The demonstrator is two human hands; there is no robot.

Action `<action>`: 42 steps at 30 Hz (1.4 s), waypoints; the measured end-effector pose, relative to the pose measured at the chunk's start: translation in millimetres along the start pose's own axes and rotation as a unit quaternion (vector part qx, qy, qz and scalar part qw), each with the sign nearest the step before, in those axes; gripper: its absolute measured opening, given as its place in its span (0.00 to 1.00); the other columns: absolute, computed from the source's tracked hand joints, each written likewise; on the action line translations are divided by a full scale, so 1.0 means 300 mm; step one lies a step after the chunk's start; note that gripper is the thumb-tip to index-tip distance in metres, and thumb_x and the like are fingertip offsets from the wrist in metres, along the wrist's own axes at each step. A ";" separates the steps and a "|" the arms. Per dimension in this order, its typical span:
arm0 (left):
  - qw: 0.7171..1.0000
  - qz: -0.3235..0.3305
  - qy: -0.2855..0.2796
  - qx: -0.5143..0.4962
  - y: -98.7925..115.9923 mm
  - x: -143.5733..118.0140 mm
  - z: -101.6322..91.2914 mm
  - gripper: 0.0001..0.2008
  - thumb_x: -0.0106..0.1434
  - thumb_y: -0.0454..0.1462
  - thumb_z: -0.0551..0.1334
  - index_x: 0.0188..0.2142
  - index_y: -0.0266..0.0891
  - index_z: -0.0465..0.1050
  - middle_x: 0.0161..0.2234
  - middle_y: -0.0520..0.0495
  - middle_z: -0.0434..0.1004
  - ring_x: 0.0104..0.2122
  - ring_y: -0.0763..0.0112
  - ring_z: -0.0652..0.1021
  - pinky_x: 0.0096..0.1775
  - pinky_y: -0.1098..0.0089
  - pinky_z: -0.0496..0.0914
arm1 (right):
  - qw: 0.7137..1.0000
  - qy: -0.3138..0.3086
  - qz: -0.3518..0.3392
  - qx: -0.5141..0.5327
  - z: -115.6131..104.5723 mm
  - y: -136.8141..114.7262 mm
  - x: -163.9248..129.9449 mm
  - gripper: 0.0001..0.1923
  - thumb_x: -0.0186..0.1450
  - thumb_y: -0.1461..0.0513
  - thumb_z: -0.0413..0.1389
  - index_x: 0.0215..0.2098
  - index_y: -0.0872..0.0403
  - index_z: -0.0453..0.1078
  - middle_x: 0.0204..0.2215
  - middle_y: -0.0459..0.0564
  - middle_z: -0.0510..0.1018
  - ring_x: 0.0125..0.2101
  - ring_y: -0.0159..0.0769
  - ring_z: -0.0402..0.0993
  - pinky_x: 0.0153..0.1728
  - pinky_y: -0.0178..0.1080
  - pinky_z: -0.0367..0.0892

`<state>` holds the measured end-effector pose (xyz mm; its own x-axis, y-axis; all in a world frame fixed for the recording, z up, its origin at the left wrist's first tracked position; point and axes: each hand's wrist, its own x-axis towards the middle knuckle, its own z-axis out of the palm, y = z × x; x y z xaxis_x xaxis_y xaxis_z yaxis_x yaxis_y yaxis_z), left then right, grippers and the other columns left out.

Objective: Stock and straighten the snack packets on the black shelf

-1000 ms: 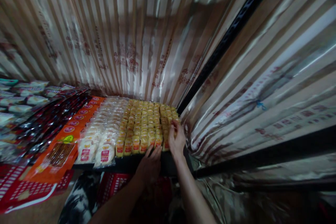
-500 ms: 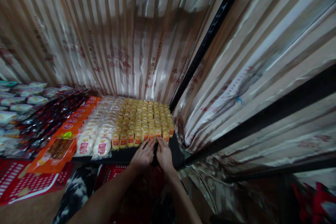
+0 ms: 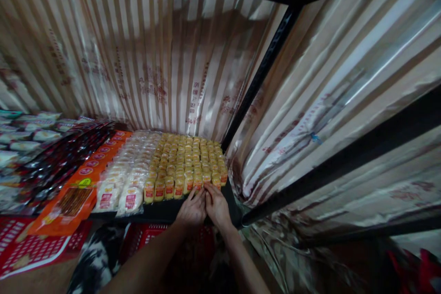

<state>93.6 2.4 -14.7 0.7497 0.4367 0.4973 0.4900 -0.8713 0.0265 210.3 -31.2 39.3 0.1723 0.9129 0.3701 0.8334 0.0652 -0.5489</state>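
Note:
Rows of small yellow snack packs (image 3: 186, 158) in clear wrappers with red labels stand on a black shelf (image 3: 156, 212). At the front of these rows, my left hand (image 3: 192, 210) lies with outstretched fingers, their tips at the labelled faces. My right hand (image 3: 218, 207) is right beside it, fingers long and forward, tips against the front packs towards the right end. The two hands touch or nearly touch at the thumbs. Neither hand has a pack lifted off the shelf. The thumbs and undersides of the fingers are partly hidden.
White round packs (image 3: 131, 197) stand left of the yellow ones. Further left lie an orange snack bag (image 3: 65, 202), dark shiny packs (image 3: 65, 156) and pale packs (image 3: 20, 135). A red basket (image 3: 44, 248) is below. A black post (image 3: 258, 82) and striped sheeting (image 3: 179, 55) border the shelf.
My hands have come closer together at the front of the yellow packs. The view has shifted slightly, with the shelf a little lower.

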 end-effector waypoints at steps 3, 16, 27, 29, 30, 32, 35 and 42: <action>1.000 -0.012 0.009 -0.004 -0.001 -0.009 0.004 0.22 0.66 0.39 0.47 0.56 0.28 0.63 0.57 0.38 0.64 0.60 0.59 0.60 0.61 0.53 0.50 | 0.998 0.055 -0.018 -0.024 -0.034 0.000 0.071 0.21 0.64 0.66 0.42 0.50 0.60 0.69 0.50 0.57 0.73 0.52 0.39 0.66 0.54 0.44 0.61; 0.998 -0.046 0.018 -0.025 0.006 -0.016 0.013 0.23 0.68 0.40 0.43 0.55 0.28 0.63 0.58 0.37 0.63 0.61 0.62 0.58 0.62 0.53 0.47 | 0.991 0.009 -0.018 -0.133 -0.029 -0.007 0.297 0.17 0.65 0.65 0.45 0.48 0.56 0.71 0.46 0.51 0.77 0.49 0.38 0.67 0.53 0.39 0.59; 0.998 -0.048 -0.013 -0.041 0.003 -0.012 -0.001 0.23 0.67 0.38 0.43 0.56 0.29 0.60 0.60 0.37 0.60 0.62 0.62 0.56 0.61 0.53 0.47 | 0.990 -0.021 -0.005 -0.139 -0.009 0.023 0.374 0.19 0.65 0.65 0.45 0.51 0.57 0.69 0.48 0.52 0.75 0.52 0.39 0.64 0.54 0.38 0.56; 0.997 -0.048 -0.030 -0.044 0.003 -0.010 -0.009 0.23 0.67 0.37 0.43 0.57 0.29 0.59 0.60 0.38 0.59 0.62 0.62 0.55 0.61 0.53 0.47 | 0.988 -0.029 0.011 -0.148 -0.002 0.024 0.393 0.19 0.65 0.65 0.45 0.52 0.58 0.68 0.48 0.53 0.75 0.51 0.40 0.63 0.53 0.39 0.57; 0.997 -0.052 -0.040 -0.044 0.003 -0.008 -0.014 0.23 0.67 0.38 0.43 0.57 0.29 0.59 0.60 0.38 0.59 0.62 0.63 0.55 0.61 0.54 0.47 | 0.988 -0.041 0.012 -0.150 0.003 0.023 0.402 0.19 0.65 0.65 0.45 0.52 0.58 0.68 0.46 0.54 0.76 0.51 0.40 0.64 0.53 0.38 0.57; 0.996 -0.061 -0.058 -0.043 0.005 -0.004 -0.024 0.23 0.67 0.38 0.43 0.58 0.29 0.58 0.61 0.39 0.59 0.63 0.63 0.54 0.62 0.54 0.46 | 0.987 -0.063 0.009 -0.148 0.010 0.024 0.421 0.19 0.65 0.64 0.46 0.51 0.57 0.69 0.44 0.54 0.77 0.50 0.40 0.65 0.51 0.37 0.58; 0.995 -0.061 -0.071 -0.044 0.007 0.002 -0.034 0.24 0.67 0.38 0.43 0.59 0.30 0.57 0.61 0.40 0.57 0.63 0.63 0.53 0.62 0.54 0.45 | 0.986 -0.061 0.019 -0.153 0.010 0.035 0.452 0.19 0.65 0.63 0.45 0.50 0.56 0.69 0.43 0.53 0.77 0.48 0.39 0.66 0.49 0.36 0.58; 0.995 -0.062 -0.072 -0.031 0.008 0.005 -0.030 0.24 0.68 0.39 0.43 0.60 0.31 0.56 0.62 0.42 0.57 0.63 0.66 0.54 0.62 0.56 0.46 | 0.984 -0.057 0.010 -0.167 0.049 0.041 0.508 0.17 0.64 0.63 0.47 0.48 0.58 0.70 0.40 0.55 0.78 0.49 0.40 0.65 0.52 0.36 0.56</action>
<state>92.0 -1.2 -6.0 0.7433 0.5656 0.3572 0.5576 -0.8188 0.1361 239.2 114.8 77.8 0.1460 0.9530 0.2655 0.9599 -0.0716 -0.2709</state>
